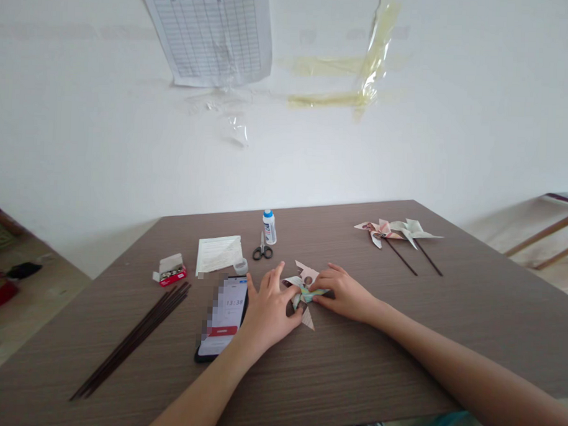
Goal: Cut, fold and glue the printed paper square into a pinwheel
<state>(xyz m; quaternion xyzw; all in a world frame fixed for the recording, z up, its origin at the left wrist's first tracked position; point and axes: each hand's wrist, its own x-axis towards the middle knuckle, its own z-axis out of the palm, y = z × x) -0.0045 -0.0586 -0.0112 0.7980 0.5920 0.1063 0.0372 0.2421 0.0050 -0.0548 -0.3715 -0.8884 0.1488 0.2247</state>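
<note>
A folded paper pinwheel [308, 296] of printed paper lies on the table between my hands. My left hand [270, 302] presses on its left side with thumb and a finger, the other fingers raised. On the right side, my right hand [339, 291] pinches a folded blade of the same pinwheel. The fingers hide parts of its edges. Left of my left hand lies a phone [224, 316] with a timer on its screen. A small translucent cup [240, 267] sits just beyond the phone.
Two pinwheels on dark sticks [381, 231] lie at the back right. Black scissors [263, 252] and a white glue bottle [269, 227] are beyond my hands. To the left are paper sheets [217, 253], a small red box [172, 271] and several dark sticks [135, 338].
</note>
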